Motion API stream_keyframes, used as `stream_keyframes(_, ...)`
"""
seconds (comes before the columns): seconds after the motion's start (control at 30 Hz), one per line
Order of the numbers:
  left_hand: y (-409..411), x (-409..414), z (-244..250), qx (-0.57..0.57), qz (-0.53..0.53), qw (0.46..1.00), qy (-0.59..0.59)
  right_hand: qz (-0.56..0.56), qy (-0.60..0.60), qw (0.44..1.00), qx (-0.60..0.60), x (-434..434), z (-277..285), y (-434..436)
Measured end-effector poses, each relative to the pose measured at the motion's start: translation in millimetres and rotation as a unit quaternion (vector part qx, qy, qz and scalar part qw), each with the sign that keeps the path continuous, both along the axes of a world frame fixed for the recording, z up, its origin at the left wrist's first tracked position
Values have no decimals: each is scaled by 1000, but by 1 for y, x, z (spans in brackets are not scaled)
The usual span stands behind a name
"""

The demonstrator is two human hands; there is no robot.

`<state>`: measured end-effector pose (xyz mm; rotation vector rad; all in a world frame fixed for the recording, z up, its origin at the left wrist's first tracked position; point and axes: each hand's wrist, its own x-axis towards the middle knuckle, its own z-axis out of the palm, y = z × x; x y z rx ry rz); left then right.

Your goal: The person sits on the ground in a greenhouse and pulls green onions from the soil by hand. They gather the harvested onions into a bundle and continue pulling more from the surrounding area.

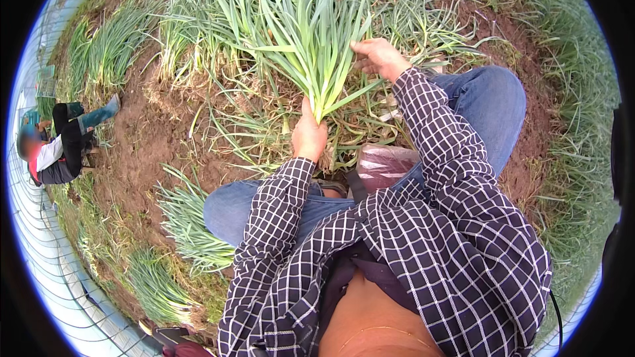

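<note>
My left hand (310,135) is closed around the pale lower stems of a bunch of leafy green onions (317,54), whose leaves fan out away from me. My right hand (379,57) is at the right side of that bunch, thumb and fingertips by the outer leaves, the other fingers curled; whether it grips a leaf I cannot tell. Under and beyond the bunch lies a wide heap of green onions (198,25) with soil-brown roots. Loose leaves and dry trimmings (268,119) cover the ground below my hands.
A wrapped reddish package (384,166) lies between my legs. Onion bundles lie at the upper left (109,49), beside my left knee (193,228) and at the lower left (158,287). Another person (64,144) sits at the far left, near a crate (45,82). Tall grassy plants (575,158) grow at the right.
</note>
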<state>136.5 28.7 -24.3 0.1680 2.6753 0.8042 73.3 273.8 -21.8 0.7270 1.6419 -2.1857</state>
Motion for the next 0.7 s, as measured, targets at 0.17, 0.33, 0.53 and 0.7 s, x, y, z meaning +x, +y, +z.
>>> stream_keyframes(0.17,4,2,5,-5,-8,1000,1,-89,45,990,-100,10,-18,-8)
stream_keyframes(0.33,5,4,13,-15,-12,1000,0,-145,46,987,-53,7,-18,-6)
stream_keyframes(0.53,8,8,6,-137,-89,983,85,-387,146,907,-77,-5,-17,40)
stream_keyframes(0.7,10,15,1,-184,-123,967,124,-119,260,950,126,-19,28,-11)
